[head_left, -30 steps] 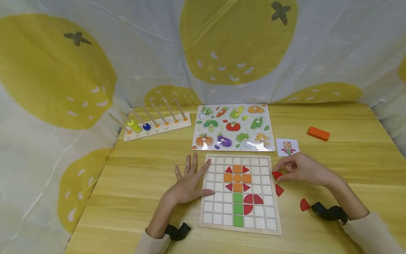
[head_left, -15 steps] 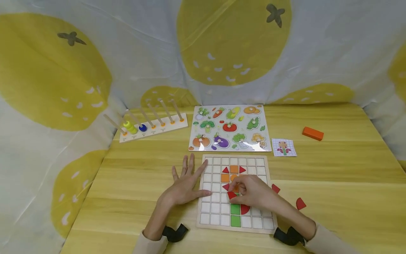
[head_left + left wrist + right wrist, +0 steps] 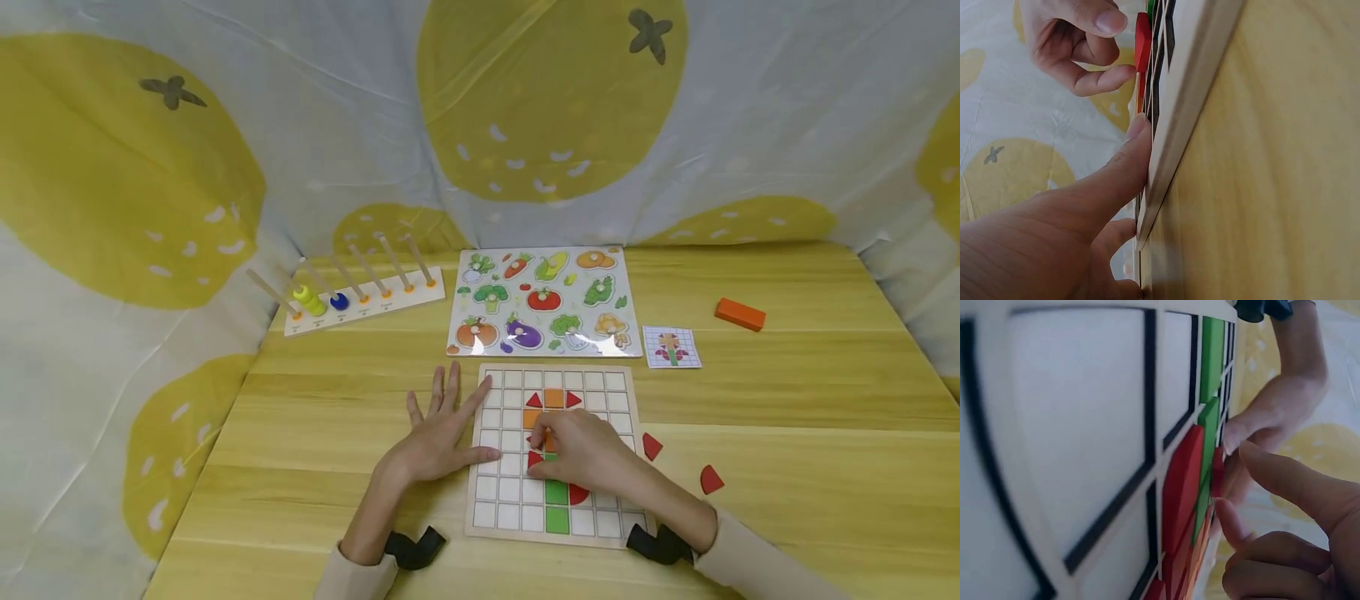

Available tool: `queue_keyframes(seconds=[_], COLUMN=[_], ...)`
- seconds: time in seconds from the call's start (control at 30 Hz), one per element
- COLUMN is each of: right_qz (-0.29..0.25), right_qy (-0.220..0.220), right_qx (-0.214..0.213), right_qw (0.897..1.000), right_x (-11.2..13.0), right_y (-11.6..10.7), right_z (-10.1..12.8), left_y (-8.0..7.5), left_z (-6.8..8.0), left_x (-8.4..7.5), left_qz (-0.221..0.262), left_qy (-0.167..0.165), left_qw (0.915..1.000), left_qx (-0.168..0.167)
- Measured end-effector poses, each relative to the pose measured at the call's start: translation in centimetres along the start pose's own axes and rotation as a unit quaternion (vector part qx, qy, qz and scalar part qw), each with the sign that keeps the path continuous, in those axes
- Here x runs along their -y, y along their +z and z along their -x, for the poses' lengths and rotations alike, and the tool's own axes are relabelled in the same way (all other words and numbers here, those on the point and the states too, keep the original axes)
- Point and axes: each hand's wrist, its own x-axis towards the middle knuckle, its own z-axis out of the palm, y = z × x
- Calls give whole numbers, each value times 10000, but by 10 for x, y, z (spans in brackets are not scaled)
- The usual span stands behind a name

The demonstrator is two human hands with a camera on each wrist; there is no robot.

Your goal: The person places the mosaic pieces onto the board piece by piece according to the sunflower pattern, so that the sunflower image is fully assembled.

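A wooden grid board (image 3: 557, 539) lies on the table and holds a flower made of orange, red and green tiles. My right hand (image 3: 551, 450) is over the board's middle and pinches a red quarter-circle piece (image 3: 535, 458) against the cell left of the green stem (image 3: 556, 492). The right wrist view shows that red piece (image 3: 1217, 472) between my fingertips (image 3: 1285, 481), beside a green tile (image 3: 1213, 350). My left hand (image 3: 450, 417) lies flat with fingers spread, its thumb against the board's left edge (image 3: 1191, 94). The left wrist view shows the red piece (image 3: 1142, 40) on edge.
Two loose red pieces (image 3: 652, 446) (image 3: 710, 480) lie right of the board. Behind it are a pattern card (image 3: 671, 347), a vegetable puzzle (image 3: 543, 302), a peg rack (image 3: 360, 292) with beads and an orange block (image 3: 739, 314). Printed cloth walls surround the table.
My right hand carried a red piece from the table right of the board onto the board, then moved it slightly left beside the stem. The left hand stayed put.
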Motion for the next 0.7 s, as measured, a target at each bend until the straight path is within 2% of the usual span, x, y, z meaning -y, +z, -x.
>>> queue_keyframes(seconds=[0.23, 0.4, 0.7], right_qz=[-449, -446, -422], right_qy=[-131, -286, -163], right_qx=[270, 301, 324], right_qw=[9985, 9981, 9984], right_x=[-4, -6, -5], right_y=[-11, -7, -6], right_z=[1, -2, -5], left_y=[-2, -2, 1], left_z=[-1, -1, 0], left_x=[-1, 0, 1], left_qz=[-48, -88, 21], left_qy=[-64, -111, -8], left_qw=[10000, 9999, 10000], left_qx=[47, 38, -80])
